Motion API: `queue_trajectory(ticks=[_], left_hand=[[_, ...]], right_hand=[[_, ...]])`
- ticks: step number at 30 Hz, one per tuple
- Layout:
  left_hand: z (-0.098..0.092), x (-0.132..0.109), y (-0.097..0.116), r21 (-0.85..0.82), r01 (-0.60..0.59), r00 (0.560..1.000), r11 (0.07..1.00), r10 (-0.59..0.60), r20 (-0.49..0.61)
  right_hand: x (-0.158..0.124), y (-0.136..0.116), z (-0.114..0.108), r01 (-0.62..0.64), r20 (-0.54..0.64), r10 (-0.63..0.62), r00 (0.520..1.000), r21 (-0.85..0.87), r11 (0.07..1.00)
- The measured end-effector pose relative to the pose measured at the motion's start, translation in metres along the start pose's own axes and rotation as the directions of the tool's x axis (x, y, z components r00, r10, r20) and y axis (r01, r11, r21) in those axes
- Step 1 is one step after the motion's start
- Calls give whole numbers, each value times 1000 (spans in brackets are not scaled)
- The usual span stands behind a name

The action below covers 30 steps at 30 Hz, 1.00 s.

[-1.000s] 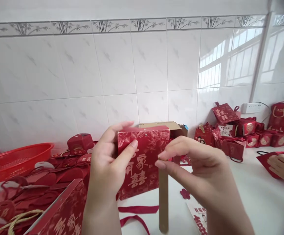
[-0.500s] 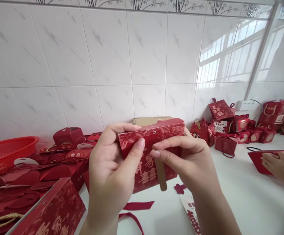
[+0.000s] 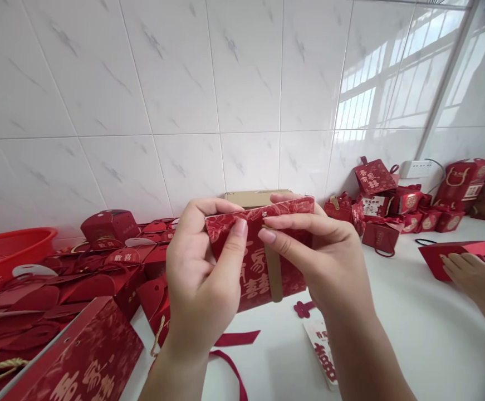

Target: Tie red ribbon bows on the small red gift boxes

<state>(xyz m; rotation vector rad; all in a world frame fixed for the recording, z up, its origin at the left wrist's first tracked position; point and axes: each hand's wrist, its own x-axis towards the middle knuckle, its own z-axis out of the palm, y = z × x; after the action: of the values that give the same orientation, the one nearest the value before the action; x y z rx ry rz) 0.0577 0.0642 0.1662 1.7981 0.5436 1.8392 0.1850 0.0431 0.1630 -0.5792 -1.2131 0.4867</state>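
Note:
A red gift box point(image 3: 254, 285) with pale lettering and a patterned top edge is held up in front of me. My left hand point(image 3: 206, 273) grips its left side, thumb on the front and fingers behind. Between the thumb and index finger of my right hand point(image 3: 329, 250) is the upper end of a flat tan strip point(image 3: 274, 278). The strip hangs down over the box front, its rounded end lowest. Near the pinch, a small hole shows in the box's top edge. My right hand's other fingers reach behind the box.
Red ribbon point(image 3: 238, 338), a flower-shaped piece point(image 3: 303, 309) and a printed card point(image 3: 321, 353) lie on the white table point(image 3: 284, 367). Red boxes point(image 3: 100, 345) and a red basket point(image 3: 14, 256) crowd the left. Finished-looking boxes point(image 3: 382, 236) stand right, near another person's hand point(image 3: 471, 275).
The view has tilted down slightly. Both hands keep their hold on the box and strip; the strip's top has come closer to the box's top edge.

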Motion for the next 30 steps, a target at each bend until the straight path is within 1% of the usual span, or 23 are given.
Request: queue_trajectory(ticks=[3,6,9,11,15,17,20,22,24,25,28,30], left_hand=[[1,0,-1,19,-16,1000,1000,16,2],[2,0,-1,27,-38,999,999,38,-3],[5,-1,1,27,-37,999,999,37,-3],[5,-1,2,30,-42,999,999,41,21],[5,-1,1,49,-73,996,996,69,64],[4,-1,0,60,-123,990,991,119,70],[3,-2,0,75,-229,970,971,221,102],[3,-2,-1,73,-273,952,959,259,162],[4,-2,-3,120,-323,931,939,292,220],[5,-2,-5,169,-351,923,921,310,227],[7,1,-10,310,-378,925,872,341,169],[6,3,-11,306,-375,927,875,348,140]], right_hand=[[1,0,-2,-5,4,5,1000,-3,1000],[1,0,-4,-17,14,17,1000,-44,999],[1,1,-4,-18,0,18,1000,-66,998],[1,1,-3,5,-29,-7,1000,-69,998],[0,0,-3,61,-125,-75,989,-113,992],[1,1,-6,33,-134,-44,990,-79,996],[3,1,-11,-69,-41,69,997,-6,998],[4,0,-14,-108,3,108,994,19,994],[4,-2,-14,-122,-6,123,992,55,991],[4,-4,-13,-125,-25,127,992,73,990],[2,-6,-10,-127,-59,130,990,63,990],[2,-5,-10,-82,-53,84,995,38,996]])
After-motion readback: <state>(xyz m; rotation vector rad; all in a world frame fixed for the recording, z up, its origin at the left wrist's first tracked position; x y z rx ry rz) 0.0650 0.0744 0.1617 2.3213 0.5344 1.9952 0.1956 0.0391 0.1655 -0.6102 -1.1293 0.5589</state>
